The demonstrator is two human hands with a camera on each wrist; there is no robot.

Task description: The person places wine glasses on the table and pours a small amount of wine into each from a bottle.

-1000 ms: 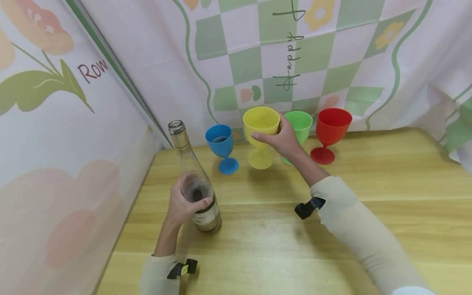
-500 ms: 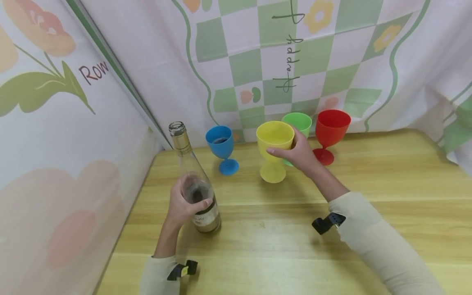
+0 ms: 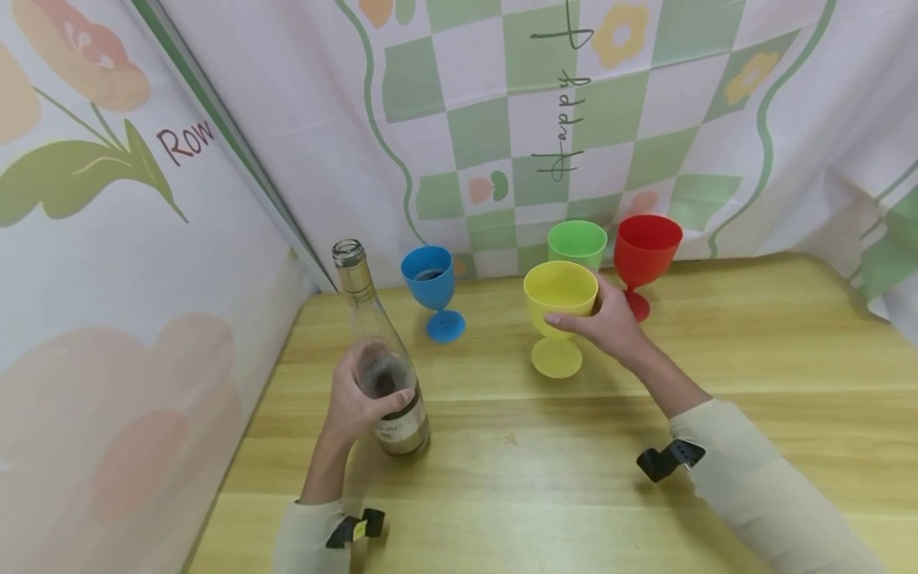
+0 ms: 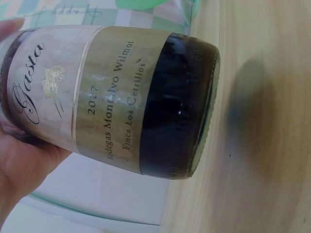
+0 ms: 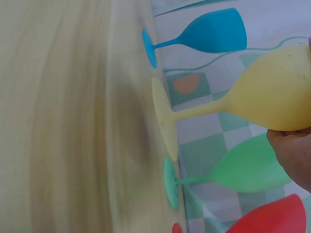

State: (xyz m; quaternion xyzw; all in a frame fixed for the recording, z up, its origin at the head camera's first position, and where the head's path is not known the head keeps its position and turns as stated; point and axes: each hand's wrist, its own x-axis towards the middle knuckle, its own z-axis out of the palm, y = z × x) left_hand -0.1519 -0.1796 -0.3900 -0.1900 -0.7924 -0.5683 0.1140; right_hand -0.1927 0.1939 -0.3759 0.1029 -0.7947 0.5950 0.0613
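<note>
My left hand grips a clear glass wine bottle around its body. The bottle has an uncorked mouth and a gold band on its neck. Dark liquid shows at its base in the left wrist view, below the label. My right hand holds a yellow plastic goblet by its bowl, thumb on the near side. That goblet is upright, in front of the green goblet. Its foot is close to the table; I cannot tell whether it touches.
A blue goblet with dark liquid inside stands between bottle and yellow goblet. The red goblet stands at the back right, its foot partly behind my right hand. A patterned curtain hangs behind the wooden table, with a cloth wall at left.
My right hand has carried the yellow goblet rightward and nearer, from beside the blue goblet to in front of the green one. My left hand and the bottle have stayed nearly still.
</note>
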